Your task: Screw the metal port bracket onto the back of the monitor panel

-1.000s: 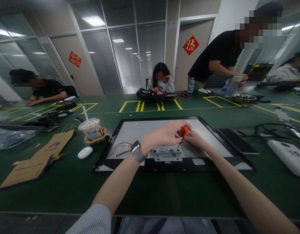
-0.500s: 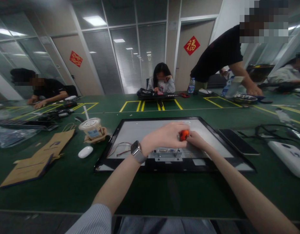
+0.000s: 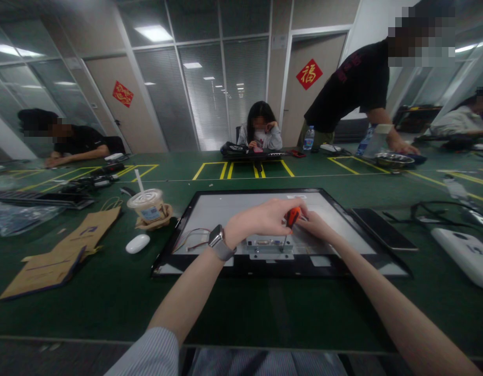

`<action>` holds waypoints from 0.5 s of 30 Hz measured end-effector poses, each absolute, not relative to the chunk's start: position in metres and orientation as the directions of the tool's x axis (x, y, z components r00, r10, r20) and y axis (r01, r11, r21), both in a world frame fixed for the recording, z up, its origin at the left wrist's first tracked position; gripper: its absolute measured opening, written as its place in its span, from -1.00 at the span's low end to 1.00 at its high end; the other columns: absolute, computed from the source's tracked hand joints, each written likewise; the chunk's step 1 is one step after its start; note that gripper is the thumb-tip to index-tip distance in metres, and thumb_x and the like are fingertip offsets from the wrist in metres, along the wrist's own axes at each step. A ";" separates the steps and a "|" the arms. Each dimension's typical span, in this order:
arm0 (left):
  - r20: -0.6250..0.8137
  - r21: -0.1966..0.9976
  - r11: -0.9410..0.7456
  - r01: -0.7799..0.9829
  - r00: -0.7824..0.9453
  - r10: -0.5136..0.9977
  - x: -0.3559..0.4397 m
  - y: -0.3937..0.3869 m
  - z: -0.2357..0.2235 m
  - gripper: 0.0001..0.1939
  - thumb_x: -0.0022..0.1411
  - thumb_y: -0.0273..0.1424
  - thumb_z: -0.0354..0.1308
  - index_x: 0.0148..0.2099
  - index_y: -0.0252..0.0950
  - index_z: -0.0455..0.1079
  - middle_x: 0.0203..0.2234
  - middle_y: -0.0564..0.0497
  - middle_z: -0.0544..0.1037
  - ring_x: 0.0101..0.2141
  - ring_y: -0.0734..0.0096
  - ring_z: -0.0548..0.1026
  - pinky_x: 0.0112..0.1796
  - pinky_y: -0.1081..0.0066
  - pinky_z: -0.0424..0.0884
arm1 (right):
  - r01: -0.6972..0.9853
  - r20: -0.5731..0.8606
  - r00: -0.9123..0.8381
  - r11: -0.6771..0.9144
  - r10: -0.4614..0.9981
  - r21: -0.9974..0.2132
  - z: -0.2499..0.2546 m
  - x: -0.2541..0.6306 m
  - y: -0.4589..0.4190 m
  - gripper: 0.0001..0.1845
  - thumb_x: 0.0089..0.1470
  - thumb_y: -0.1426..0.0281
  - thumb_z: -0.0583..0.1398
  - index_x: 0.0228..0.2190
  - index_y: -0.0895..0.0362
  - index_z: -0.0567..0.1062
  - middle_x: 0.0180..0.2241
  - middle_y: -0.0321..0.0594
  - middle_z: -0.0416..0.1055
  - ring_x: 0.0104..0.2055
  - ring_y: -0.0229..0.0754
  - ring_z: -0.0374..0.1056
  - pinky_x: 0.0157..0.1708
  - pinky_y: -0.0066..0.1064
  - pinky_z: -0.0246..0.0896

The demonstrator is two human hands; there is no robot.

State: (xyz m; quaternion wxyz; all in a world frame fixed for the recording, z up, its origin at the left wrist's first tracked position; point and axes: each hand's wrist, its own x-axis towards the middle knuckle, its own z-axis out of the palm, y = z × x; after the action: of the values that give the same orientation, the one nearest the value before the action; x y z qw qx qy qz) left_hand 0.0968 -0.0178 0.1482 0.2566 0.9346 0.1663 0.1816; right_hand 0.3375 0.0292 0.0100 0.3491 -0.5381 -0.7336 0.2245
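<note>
My left hand, with a watch on its wrist, is closed around the orange-and-black handle of a screwdriver. The screwdriver's thin shaft points down at the right end of a metal bracket with connector ports. Close against the handle's right side is my right hand, its fingers bent together; whatever its fingertips hold is hidden. Under both hands a flat display panel with a black frame lies on the table, its grey back facing up. Thin wires lie on the panel's left part.
Left of the panel stand an iced drink cup, a white mouse-like case and a paper bag. To the right lie a black phone, cables and a white device. Other people are around the green table.
The screwdriver handle has tilted and shows more of its side. My left hand has turned slightly around it, while the right fingers shifted a little. The standing person leaned left.
</note>
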 end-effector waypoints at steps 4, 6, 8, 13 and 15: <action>0.262 0.542 -0.807 0.233 0.867 0.425 0.097 -0.020 0.149 -0.71 0.15 -0.58 0.14 -0.06 -0.29 0.41 -0.28 0.00 0.54 -0.29 0.42 0.49 -0.21 0.39 0.39 | 0.633 0.293 -0.179 0.338 0.939 -0.697 0.008 0.338 0.030 -0.78 0.03 0.26 0.20 -0.39 0.03 0.65 -0.29 -0.17 0.66 -0.17 0.13 0.53 -0.09 -0.12 0.40; 0.255 0.520 -0.806 0.283 0.849 0.462 0.099 -0.022 0.151 -0.76 0.16 -0.55 0.17 -0.09 -0.29 0.42 -0.31 0.02 0.54 -0.32 0.43 0.47 -0.23 0.40 0.38 | 0.634 0.298 -0.179 0.341 0.938 -0.694 0.007 0.338 0.031 -0.77 0.02 0.26 0.20 -0.37 0.04 0.66 -0.28 -0.17 0.66 -0.17 0.12 0.53 -0.07 -0.10 0.39; 0.255 0.479 -0.809 0.341 0.828 0.499 0.100 -0.024 0.153 -0.78 0.19 -0.51 0.19 -0.09 -0.28 0.42 -0.37 0.05 0.52 -0.35 0.44 0.45 -0.26 0.40 0.36 | 0.626 0.303 -0.189 0.352 0.934 -0.696 0.006 0.339 0.031 -0.76 0.02 0.26 0.20 -0.36 0.05 0.66 -0.26 -0.17 0.67 -0.17 0.11 0.53 -0.05 -0.09 0.38; 0.273 0.441 -0.827 0.348 0.826 0.493 0.098 -0.023 0.153 -0.81 0.18 -0.45 0.27 -0.13 -0.27 0.42 -0.35 0.05 0.52 -0.34 0.42 0.45 -0.26 0.39 0.34 | 0.597 0.305 -0.213 0.371 0.928 -0.711 0.006 0.339 0.032 -0.76 0.01 0.25 0.20 -0.37 0.05 0.66 -0.25 -0.18 0.67 -0.14 0.10 0.54 -0.03 -0.10 0.38; 0.263 0.476 -0.825 0.305 0.846 0.464 0.097 -0.021 0.151 -0.76 0.14 -0.54 0.23 -0.11 -0.27 0.40 -0.30 0.03 0.52 -0.31 0.43 0.46 -0.25 0.40 0.35 | 0.598 0.305 -0.204 0.365 0.930 -0.713 0.006 0.339 0.032 -0.75 0.00 0.24 0.20 -0.37 0.05 0.66 -0.25 -0.16 0.66 -0.14 0.11 0.54 -0.03 -0.08 0.37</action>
State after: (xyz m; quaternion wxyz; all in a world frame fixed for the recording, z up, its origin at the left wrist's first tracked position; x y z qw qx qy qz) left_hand 0.0971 -0.0208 0.1513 0.2131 0.9367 0.2052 0.1872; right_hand 0.3391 0.0321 0.0059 0.3642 -0.5153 -0.7416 0.2279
